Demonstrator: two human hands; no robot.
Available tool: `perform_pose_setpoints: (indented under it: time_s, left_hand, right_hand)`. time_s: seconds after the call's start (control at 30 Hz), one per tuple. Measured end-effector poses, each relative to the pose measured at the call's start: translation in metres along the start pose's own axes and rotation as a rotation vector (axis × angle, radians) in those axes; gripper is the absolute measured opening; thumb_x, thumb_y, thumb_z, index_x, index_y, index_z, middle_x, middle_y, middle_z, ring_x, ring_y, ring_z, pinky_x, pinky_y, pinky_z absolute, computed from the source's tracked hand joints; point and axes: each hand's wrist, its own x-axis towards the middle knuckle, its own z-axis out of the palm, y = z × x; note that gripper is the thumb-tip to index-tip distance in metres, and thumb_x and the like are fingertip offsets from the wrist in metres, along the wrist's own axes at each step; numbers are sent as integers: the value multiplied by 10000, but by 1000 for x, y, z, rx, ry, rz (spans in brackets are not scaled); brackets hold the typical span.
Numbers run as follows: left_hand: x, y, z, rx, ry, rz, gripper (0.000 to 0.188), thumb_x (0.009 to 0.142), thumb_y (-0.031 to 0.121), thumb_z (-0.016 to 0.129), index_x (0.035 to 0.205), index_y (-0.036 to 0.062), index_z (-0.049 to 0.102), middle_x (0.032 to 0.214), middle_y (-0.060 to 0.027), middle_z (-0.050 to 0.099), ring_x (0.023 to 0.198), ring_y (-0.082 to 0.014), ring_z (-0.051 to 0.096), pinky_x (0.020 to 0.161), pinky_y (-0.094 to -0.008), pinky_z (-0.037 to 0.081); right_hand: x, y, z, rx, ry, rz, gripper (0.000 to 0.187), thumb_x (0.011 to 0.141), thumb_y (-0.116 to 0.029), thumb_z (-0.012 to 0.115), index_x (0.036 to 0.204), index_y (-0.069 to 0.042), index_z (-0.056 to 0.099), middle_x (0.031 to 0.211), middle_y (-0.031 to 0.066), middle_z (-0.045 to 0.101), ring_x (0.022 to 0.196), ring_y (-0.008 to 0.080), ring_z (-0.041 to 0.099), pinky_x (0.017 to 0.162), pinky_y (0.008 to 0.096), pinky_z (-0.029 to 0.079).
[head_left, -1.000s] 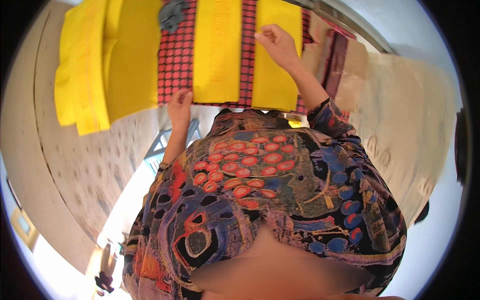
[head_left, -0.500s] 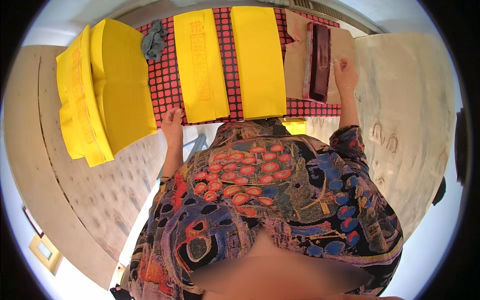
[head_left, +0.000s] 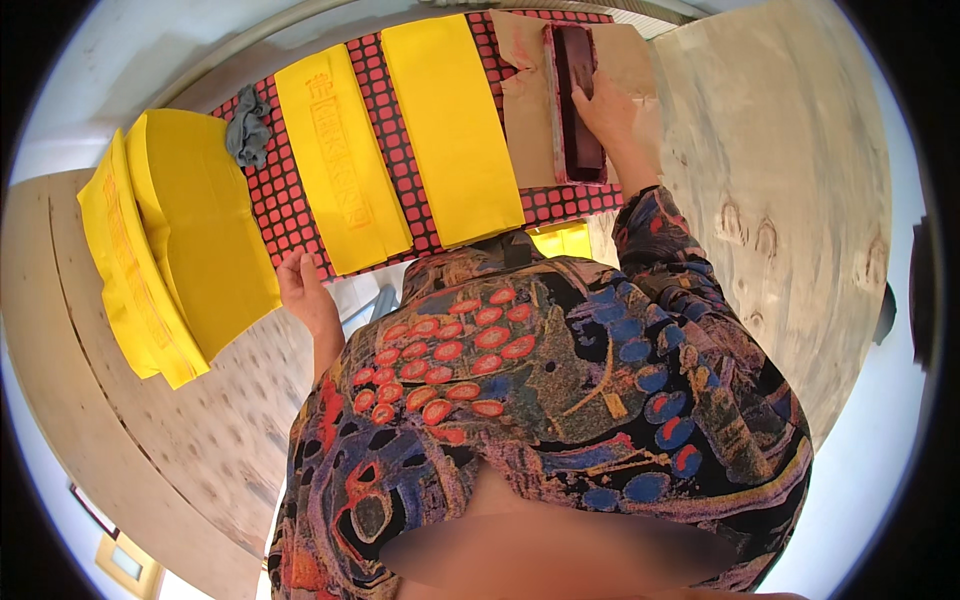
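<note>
At the far right, a long tray point(head_left: 598, 160) with a dark inside and red-stained rim lies on brown cardboard point(head_left: 632, 60). My right hand point(head_left: 608, 112) reaches over it from the right, fingers bent round the dark red block inside; the hand hides part of the block. My left hand point(head_left: 303, 288), its fingers loosely bent and apart, is at the front table edge and holds nothing I can see. Closest to it is a flat stack of yellow sheets point(head_left: 340, 160) with red printed characters. A second, plain yellow stack point(head_left: 450, 130) lies between that stack and the cardboard.
Large yellow sheets point(head_left: 190, 220) drape at the left, the outer one printed in red. A crumpled grey cloth point(head_left: 248, 128) lies on the red-and-black checked cover point(head_left: 290, 222). Wooden boards stand left point(head_left: 60, 300) and right point(head_left: 790, 150). Something yellow point(head_left: 562, 240) shows below the front edge.
My right hand has moved from beside the tray onto the block inside it. The view has turned and shifted, so the table appears tilted and farther left. My left hand stays near the front edge.
</note>
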Motion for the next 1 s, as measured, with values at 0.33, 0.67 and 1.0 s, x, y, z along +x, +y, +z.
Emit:
perform_pose_setpoints:
  time_s: [0.33, 0.67, 1.0]
  left_hand:
    - [-12, 33, 30, 98, -129, 201, 136, 932, 79, 612, 1030, -14, 631, 904, -63, 651, 808, -113, 607, 747, -258, 498]
    - [-33, 46, 69, 244, -388, 370, 131, 907, 72, 641, 989, -29, 651, 900, -81, 680, 839, -139, 636, 765, -273, 504]
    - [-34, 45, 114, 432, -686, 783, 270, 768, 47, 666, 1032, 19, 618, 1113, -134, 650, 996, -336, 621, 827, -395, 521]
  right_hand:
    - [-5, 4, 5, 42, 28, -83, 381, 850, -416, 626, 932, -56, 532, 798, 209, 658, 759, 406, 650, 678, 516, 506]
    - [-10, 7, 23, 26, 220, -128, 364, 866, -414, 625, 910, -69, 518, 723, 189, 651, 667, 399, 645, 589, 510, 508]
    - [-2, 8, 12, 103, 43, -74, 454, 859, -461, 592, 1033, -42, 587, 912, 223, 682, 871, 405, 657, 769, 487, 511]
